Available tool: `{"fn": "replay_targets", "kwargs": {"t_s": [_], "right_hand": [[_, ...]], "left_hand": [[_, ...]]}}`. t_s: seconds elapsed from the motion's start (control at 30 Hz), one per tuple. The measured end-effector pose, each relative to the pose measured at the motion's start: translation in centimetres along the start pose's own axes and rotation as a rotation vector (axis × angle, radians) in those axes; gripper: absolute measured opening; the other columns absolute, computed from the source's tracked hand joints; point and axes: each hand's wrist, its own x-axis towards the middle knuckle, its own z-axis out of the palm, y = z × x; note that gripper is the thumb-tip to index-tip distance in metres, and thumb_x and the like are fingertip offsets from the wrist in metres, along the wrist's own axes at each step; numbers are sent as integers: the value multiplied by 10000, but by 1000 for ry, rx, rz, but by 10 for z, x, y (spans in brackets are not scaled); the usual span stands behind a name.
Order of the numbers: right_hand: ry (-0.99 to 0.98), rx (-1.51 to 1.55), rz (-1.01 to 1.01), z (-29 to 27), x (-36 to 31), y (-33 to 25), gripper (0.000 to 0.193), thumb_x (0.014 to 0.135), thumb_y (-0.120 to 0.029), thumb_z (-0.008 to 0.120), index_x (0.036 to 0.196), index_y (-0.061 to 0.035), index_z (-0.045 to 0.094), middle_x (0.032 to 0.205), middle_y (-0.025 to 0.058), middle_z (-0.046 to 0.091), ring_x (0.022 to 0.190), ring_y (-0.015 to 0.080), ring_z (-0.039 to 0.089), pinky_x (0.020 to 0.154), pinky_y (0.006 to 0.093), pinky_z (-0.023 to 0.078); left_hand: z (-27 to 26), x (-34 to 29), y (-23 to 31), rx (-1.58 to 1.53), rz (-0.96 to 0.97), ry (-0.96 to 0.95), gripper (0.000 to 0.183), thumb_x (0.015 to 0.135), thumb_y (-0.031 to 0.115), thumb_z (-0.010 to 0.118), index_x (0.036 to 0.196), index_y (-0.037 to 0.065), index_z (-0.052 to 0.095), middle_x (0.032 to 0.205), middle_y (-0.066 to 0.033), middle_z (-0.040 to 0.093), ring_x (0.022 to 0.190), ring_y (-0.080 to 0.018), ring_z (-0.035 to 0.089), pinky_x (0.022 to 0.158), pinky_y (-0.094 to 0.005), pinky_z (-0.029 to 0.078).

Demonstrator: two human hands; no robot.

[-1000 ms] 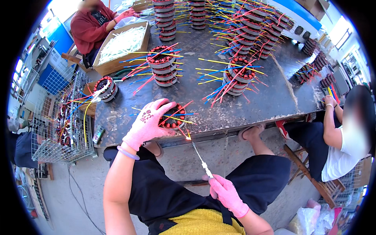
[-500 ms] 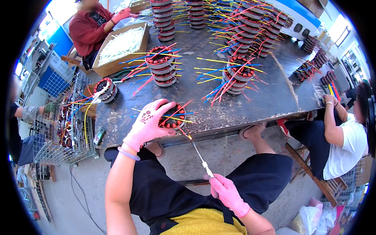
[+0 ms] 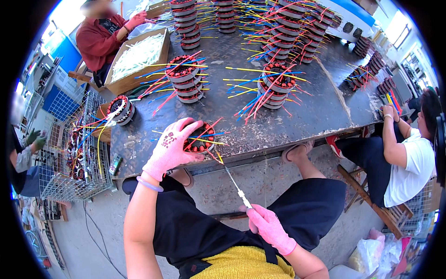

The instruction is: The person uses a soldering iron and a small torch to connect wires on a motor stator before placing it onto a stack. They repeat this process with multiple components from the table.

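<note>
At the dark workbench [image 3: 288, 125] edge, the left hand [image 3: 171, 148] clasps a wound coil [image 3: 200, 138], while the right hand [image 3: 268, 226] grips a thin tool [image 3: 236, 186] slanting up-left toward it.

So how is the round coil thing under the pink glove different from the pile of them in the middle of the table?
The round wound coil core under the left hand lies single at the dark table's near edge; the middle stack of coil cores sits several high, farther back, untouched. Both have dark rings and red, yellow and blue wires.
</note>
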Motion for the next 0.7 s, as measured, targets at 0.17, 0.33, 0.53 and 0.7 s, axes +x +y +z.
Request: {"fn": "replay_targets", "kwargs": {"t_s": [0.17, 0.33, 0.53, 0.7], "right_hand": [[-13, -75, -40, -3, 0, -1, 339, 1043, -242, 495, 1246, -3, 624, 679, -17, 488, 600, 64, 465, 572, 253, 402], [-21, 7, -28, -3, 1, 4, 337, 1045, -238, 488, 1241, -1, 624, 675, -7, 493, 599, 72, 475, 574, 257, 409], [1, -30, -16, 0, -2, -4, 343, 1051, -234, 489, 1255, 15, 608, 662, -63, 464, 588, 38, 390, 551, 215, 318], [7, -3, 3, 2, -2, -7, 346, 1049, -239, 488, 1244, 16, 616, 670, -46, 484, 596, 44, 423, 562, 226, 352]], "left_hand": [[-1, 2, 2, -6, 5, -8, 909, 587, 274, 889, 1410, 140, 526, 1413, -172, 498, 1282, -389, 494, 1092, -449, 403], [-1, 2, 3, -3, -12, -11, 919, 585, 290, 890, 1413, 135, 524, 1416, -179, 495, 1287, -391, 488, 1094, -450, 398], [-1, 1, 2, -1, -10, -13, 925, 587, 290, 888, 1419, 134, 517, 1414, -176, 493, 1288, -391, 486, 1097, -448, 393], [-1, 3, 4, 0, -21, -20, 926, 589, 296, 889, 1421, 135, 516, 1413, -174, 490, 1291, -390, 483, 1099, -446, 390]]}}
